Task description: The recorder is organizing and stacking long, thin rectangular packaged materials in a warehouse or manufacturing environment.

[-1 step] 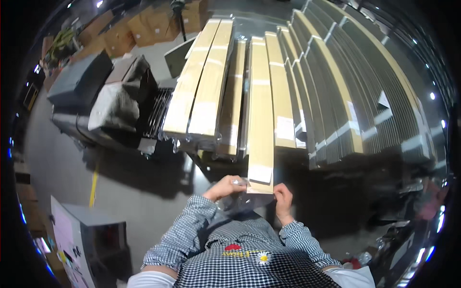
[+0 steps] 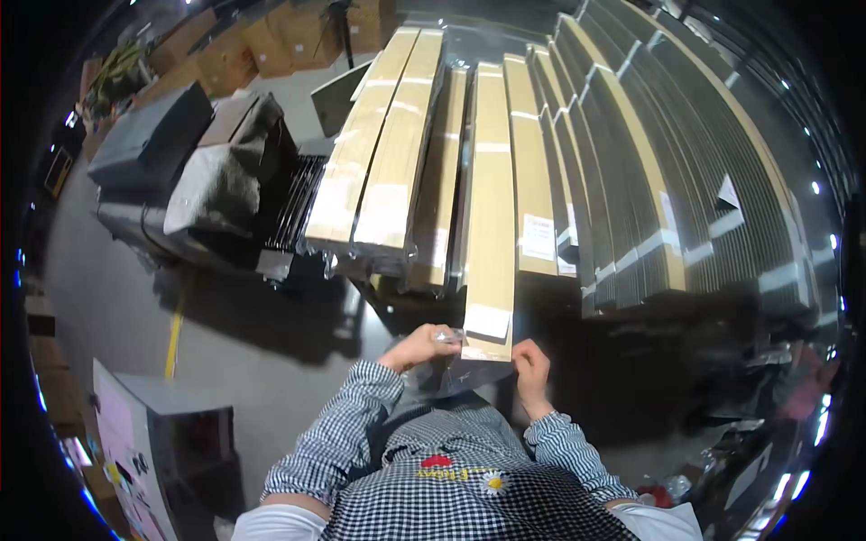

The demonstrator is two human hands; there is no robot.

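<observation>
A long, narrow tan cardboard box (image 2: pixel 490 225) sticks out toward me from a row of similar boxes, with a white label at its near end. Clear plastic film (image 2: pixel 476 371) hangs around and below that end. My left hand (image 2: pixel 420 348) is closed at the near left corner, with bunched film between thumb and fingers. At the opposite corner my right hand (image 2: pixel 532 368) is pinched, its fingertips against the edge of the box and the film. Checked sleeve covers reach both wrists.
Two film-wrapped long boxes (image 2: pixel 383 171) lie to the left. Tall stacks of flat grey and tan strips (image 2: pixel 677 171) curve away on the right. Covered bulky objects (image 2: pixel 225 180) stand at left, above a grey cabinet (image 2: pixel 162 451). Brown cartons (image 2: pixel 289 41) line the back.
The whole view shifts slightly, with the boxes sitting a little higher in the picture. Both hands keep their places at the near end of the box.
</observation>
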